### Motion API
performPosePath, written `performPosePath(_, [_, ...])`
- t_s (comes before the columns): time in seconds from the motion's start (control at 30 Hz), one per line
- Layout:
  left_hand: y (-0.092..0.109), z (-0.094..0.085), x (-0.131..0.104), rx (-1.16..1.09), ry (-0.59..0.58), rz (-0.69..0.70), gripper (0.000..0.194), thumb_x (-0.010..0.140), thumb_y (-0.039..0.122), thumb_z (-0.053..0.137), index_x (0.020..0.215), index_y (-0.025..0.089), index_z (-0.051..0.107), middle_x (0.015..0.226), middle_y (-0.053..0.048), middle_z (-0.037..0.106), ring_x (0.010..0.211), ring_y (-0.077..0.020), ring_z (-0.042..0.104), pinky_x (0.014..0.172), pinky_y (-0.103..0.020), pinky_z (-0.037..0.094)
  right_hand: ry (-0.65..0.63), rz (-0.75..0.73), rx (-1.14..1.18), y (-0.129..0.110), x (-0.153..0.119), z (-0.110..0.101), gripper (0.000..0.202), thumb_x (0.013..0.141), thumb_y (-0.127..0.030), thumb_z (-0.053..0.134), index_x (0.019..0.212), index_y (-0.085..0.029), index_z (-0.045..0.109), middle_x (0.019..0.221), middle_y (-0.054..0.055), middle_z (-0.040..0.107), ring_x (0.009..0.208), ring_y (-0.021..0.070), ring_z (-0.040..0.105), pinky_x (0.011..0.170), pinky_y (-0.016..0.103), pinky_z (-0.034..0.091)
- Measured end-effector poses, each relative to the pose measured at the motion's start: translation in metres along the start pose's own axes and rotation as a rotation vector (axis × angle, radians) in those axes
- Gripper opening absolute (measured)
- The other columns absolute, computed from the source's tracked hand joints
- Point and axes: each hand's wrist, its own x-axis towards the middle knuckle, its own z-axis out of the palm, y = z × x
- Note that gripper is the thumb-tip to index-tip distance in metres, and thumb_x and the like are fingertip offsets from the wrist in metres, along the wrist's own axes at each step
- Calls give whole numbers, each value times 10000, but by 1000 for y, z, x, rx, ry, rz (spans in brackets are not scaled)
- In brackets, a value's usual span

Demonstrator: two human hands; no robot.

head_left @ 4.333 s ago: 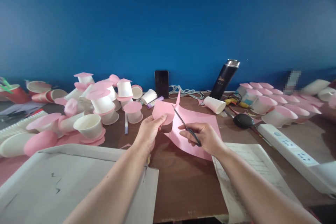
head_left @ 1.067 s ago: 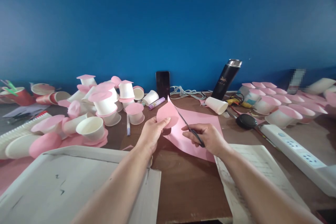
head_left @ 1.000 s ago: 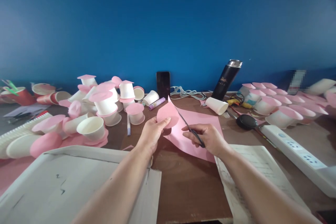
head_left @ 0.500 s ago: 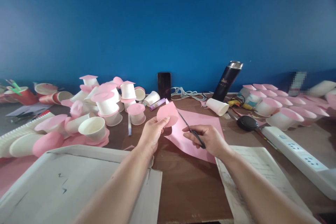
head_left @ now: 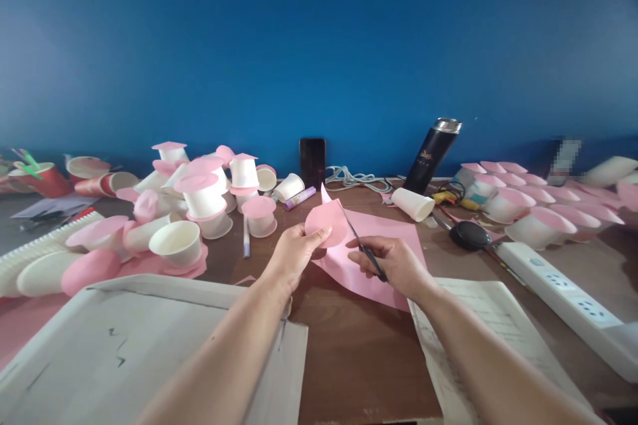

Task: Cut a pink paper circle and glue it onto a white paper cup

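My left hand (head_left: 295,254) pinches a rounded piece of pink paper (head_left: 326,218) between thumb and fingers. A thin strip of its edge stands up at the top. My right hand (head_left: 393,264) grips dark-handled scissors (head_left: 369,255), whose blades slant up and left to the paper's right edge. Whether the blades are parted is hard to see. Beneath both hands a larger sheet of pink paper (head_left: 386,285) lies on the brown table (head_left: 366,372).
Left stand white paper cups (head_left: 177,244) with pink discs, several stacked. Behind are a phone (head_left: 312,163), a purple glue stick (head_left: 300,198) and a black flask (head_left: 431,156). Right are a lying cup (head_left: 413,204), more pink-topped cups (head_left: 541,226) and a power strip (head_left: 563,305).
The pink piece in my left hand has shifted slightly right and down, nearer the scissors. Its cut strip sticks up more. My right hand has barely moved.
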Motion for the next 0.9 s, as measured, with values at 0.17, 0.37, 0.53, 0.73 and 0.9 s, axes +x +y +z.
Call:
performPosePath(0.17, [0,0,0,3,-4,-2,395,654,422,765,883,103,719,861,-112,716,730,-184,639,670,-287,510,8,0,-14,-2,-2,-1,516,632,-489,770,1000,-130,723,541,-18,554,483,96,471,478,240,399])
performPosePath(0.37, [1,1,-1,-21,1,-7,384,657,415,765,871,99,719,835,-107,706,667,-153,611,641,-273,496,27,15,0,-7,-4,0,501,616,-478,781,968,-126,732,522,-29,541,469,91,468,469,232,391])
performPosePath(0.53, [2,2,-1,-48,12,-19,352,654,390,773,839,97,707,738,-74,683,595,-124,582,604,-260,487,20,22,13,-7,-4,0,521,609,-498,781,966,-121,734,504,-35,526,457,84,451,462,230,380])
performPosePath(0.73, [2,2,-2,-61,11,-11,351,643,384,780,842,101,716,726,-70,689,576,-123,581,595,-261,493,26,11,7,-5,-4,0,529,614,-511,776,971,-123,735,505,-31,519,457,89,451,461,239,385])
performPosePath(0.9, [2,2,-3,-66,16,-13,350,644,382,779,850,105,721,715,-65,688,561,-118,574,610,-270,501,29,15,5,-6,-5,0,551,605,-531,772,975,-124,738,497,-33,508,450,87,438,453,240,385])
